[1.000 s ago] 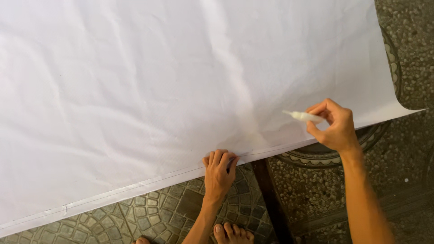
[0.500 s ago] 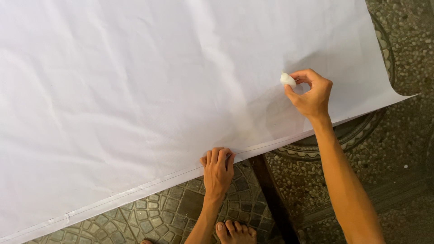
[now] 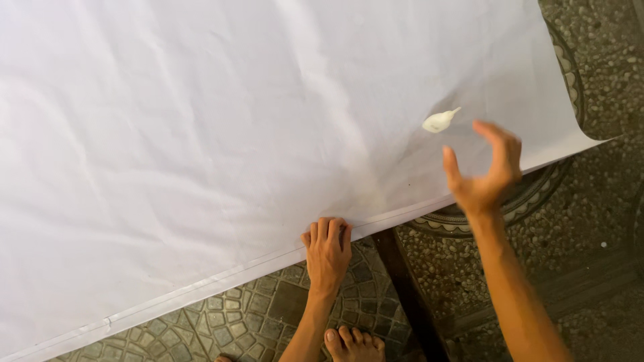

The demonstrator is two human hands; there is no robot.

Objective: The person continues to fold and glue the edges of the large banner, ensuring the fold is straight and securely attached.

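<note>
A large white cloth (image 3: 235, 134) is spread flat and fills most of the head view. My left hand (image 3: 327, 249) presses flat on the cloth's near hemmed edge, fingers together. My right hand (image 3: 484, 167) hovers above the cloth's right part with fingers spread and nothing in it. A small white marker-like piece (image 3: 439, 121) lies loose on the cloth just up and left of that hand, apart from the fingers.
A dark wooden table leg (image 3: 409, 295) runs down below the cloth edge. Patterned stone floor (image 3: 255, 322) and pebbled ground (image 3: 590, 221) lie beneath. My bare foot (image 3: 352, 343) shows at the bottom. A round patterned rim (image 3: 537, 188) peeks out under the cloth's right corner.
My right hand held the small white piece, lifted it up and left, then let go; the piece now lies free on the cloth and the hand is open. The left hand stayed put.
</note>
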